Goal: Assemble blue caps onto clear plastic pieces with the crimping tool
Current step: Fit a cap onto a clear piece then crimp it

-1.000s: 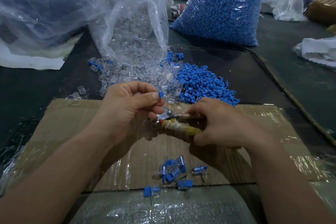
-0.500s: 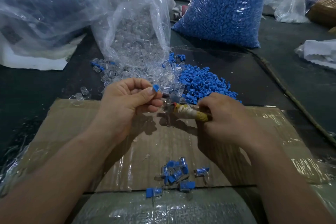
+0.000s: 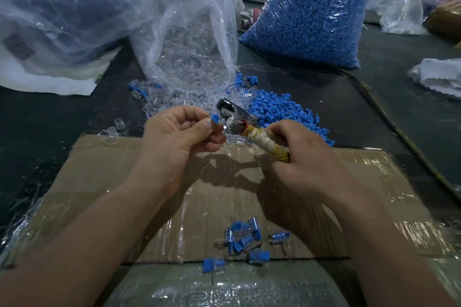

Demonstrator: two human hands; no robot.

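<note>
Fingers (image 3: 200, 129) of my left hand (image 3: 179, 139) pinch a blue cap (image 3: 214, 118) just beside the crimping tool (image 3: 237, 123) my right hand (image 3: 309, 159) grips; I judge it light, stiff, slippery, best held by its sides.

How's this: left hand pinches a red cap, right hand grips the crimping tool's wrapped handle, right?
The head view shows the cap in the left hand is blue, not red. The right hand does grip the crimping tool by its wrapped handle.
</note>
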